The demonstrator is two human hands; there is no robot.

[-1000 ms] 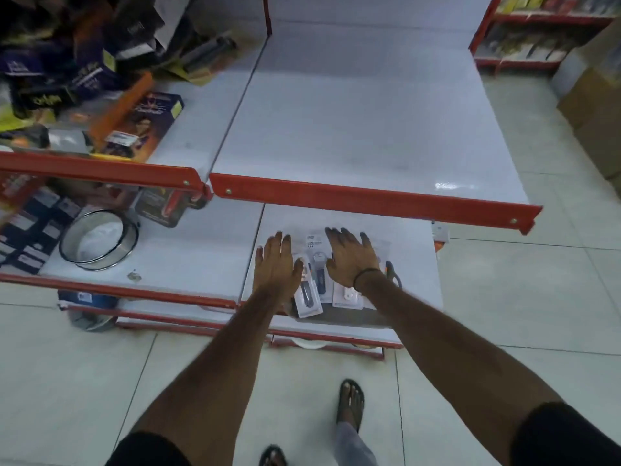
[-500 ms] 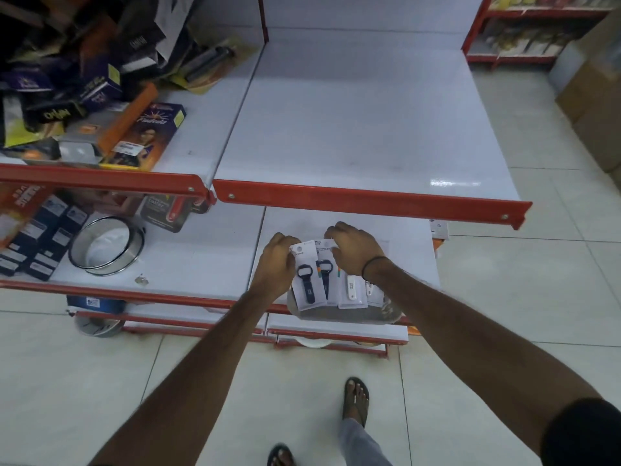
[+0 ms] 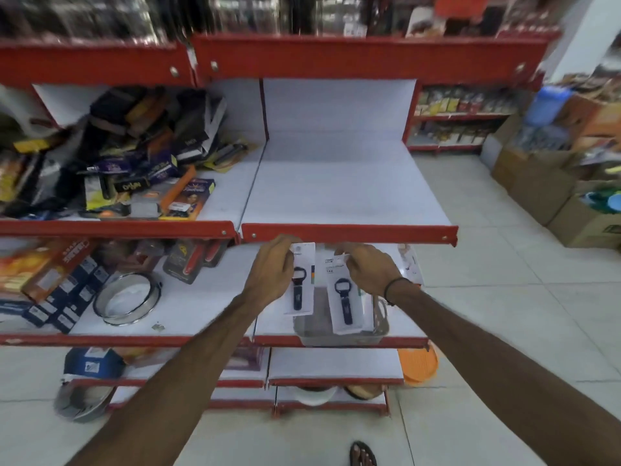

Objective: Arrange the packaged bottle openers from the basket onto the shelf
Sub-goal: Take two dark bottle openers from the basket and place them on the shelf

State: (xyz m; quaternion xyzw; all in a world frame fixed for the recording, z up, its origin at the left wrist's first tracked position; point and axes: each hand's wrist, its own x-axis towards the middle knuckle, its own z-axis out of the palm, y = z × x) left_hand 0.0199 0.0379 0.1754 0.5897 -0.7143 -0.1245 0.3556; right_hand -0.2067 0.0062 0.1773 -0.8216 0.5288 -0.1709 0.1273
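Observation:
My left hand [image 3: 270, 270] pinches the top of one packaged bottle opener [image 3: 300, 284], a dark opener on a white card that hangs down. My right hand [image 3: 368, 269] holds a second packaged bottle opener [image 3: 345, 297] the same way. Both packs hang just below the red front edge of the bare white shelf [image 3: 346, 193]. Under them a grey basket [image 3: 339, 331] rests on the lower shelf's front edge, partly hidden by the cards. One more white pack [image 3: 410, 264] lies on the lower shelf beyond my right wrist.
The left shelf bay is heaped with boxed goods [image 3: 134, 156]. A round metal sieve [image 3: 126, 299] and blue boxes [image 3: 60, 297] sit on the lower left shelf. Cardboard cartons [image 3: 551, 193] stand on the tiled floor at right. An orange lid [image 3: 418, 364] leans by the bottom shelf.
Both hands went from lying flat on the packs in the basket to gripping one pack each and lifting them up toward the shelf edge. My head tilted upward.

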